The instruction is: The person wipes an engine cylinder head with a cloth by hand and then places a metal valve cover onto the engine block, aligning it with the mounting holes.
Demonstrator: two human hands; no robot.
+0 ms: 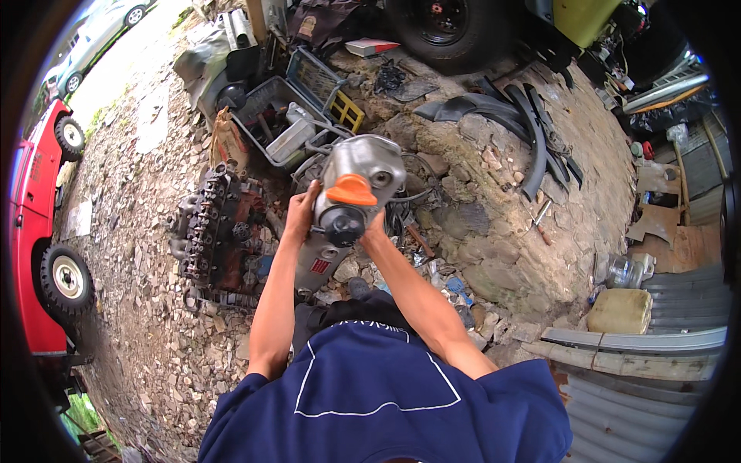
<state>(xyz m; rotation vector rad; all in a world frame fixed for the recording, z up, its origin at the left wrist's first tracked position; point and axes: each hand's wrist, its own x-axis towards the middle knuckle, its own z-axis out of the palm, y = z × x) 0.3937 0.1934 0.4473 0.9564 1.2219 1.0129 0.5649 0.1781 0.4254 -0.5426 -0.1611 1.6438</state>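
Note:
Both hands hold up a silver metal engine cover [359, 158], which looks like a valve cover, in front of me. It has a bright orange cap [351, 190] and a round black cap [343, 224] on its upper end. Lower down, its long body bears a small red label. My left hand [302, 210] grips the left side, thumb on the metal. Around the right edge is my right hand [373, 227], its fingers mostly hidden behind the cover. Left of the cover, an engine [220, 228] with an exposed valve train lies on the gravel.
Beyond the cover, a grey crate [270, 108] holds metal parts, with a yellow crate [345, 110] beside it. Black curved trim pieces [525, 131] lie on the stony slope. A large tyre [455, 35] stands at the back; a red vehicle [46, 170] is far left. A screwdriver [544, 231] lies right.

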